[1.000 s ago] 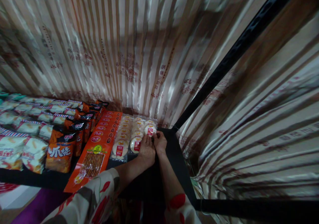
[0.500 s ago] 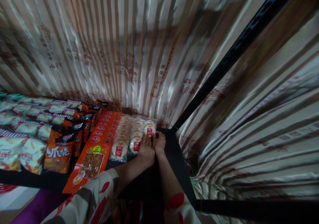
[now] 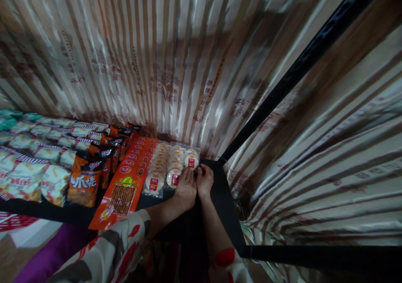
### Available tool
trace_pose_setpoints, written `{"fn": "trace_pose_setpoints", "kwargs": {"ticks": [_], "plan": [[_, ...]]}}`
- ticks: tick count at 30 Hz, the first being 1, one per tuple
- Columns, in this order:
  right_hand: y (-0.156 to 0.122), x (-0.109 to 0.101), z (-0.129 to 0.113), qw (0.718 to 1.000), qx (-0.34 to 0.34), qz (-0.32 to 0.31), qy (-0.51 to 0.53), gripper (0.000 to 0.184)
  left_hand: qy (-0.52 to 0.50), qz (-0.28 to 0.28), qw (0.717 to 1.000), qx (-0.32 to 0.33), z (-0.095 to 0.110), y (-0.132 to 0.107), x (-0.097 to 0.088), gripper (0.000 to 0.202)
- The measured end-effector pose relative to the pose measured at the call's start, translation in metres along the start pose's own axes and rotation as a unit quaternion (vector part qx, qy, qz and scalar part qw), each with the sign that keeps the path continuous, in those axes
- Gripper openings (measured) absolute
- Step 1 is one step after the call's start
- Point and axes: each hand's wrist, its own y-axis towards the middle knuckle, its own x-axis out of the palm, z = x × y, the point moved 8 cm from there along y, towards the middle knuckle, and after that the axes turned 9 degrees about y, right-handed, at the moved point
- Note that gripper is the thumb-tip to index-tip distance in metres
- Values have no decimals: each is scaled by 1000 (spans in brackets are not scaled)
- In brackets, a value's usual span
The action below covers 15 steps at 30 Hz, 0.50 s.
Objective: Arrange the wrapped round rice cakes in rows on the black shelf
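Three rows of clear-wrapped round white crackers with red labels lie on a black shelf (image 3: 221,199). My left hand (image 3: 186,189) is at the near edge of the right-hand cracker pack (image 3: 191,160), its fingers together over the wrapper and its thumb hidden. Close beside it, my right hand (image 3: 205,180) has curled fingers pinched at the same pack's near right corner. The middle cracker pack (image 3: 173,177) is partly behind my left fingers. Farther left is another cracker pack (image 3: 154,182), touched by neither hand.
Left of the crackers lies a long orange snack strip (image 3: 127,182). Orange-and-black snack bags (image 3: 84,182) and rows of white snack bags (image 3: 55,182) stand beyond it. A black metal post (image 3: 282,81) slants up at the right corner, before a striped curtain (image 3: 176,65).
The view has shifted slightly, so the shelf goods appear a little higher and farther right. Both hands stay at the right-hand cracker pack, with the right fingers slightly more curled.
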Motion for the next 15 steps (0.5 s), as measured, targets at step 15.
{"fn": "trace_pose_setpoints", "kwargs": {"ticks": [15], "plan": [[-53, 12, -14, 994, 53, -95, 18, 38, -93, 108, 988, -53, -9, -84, -6, 57]]}}
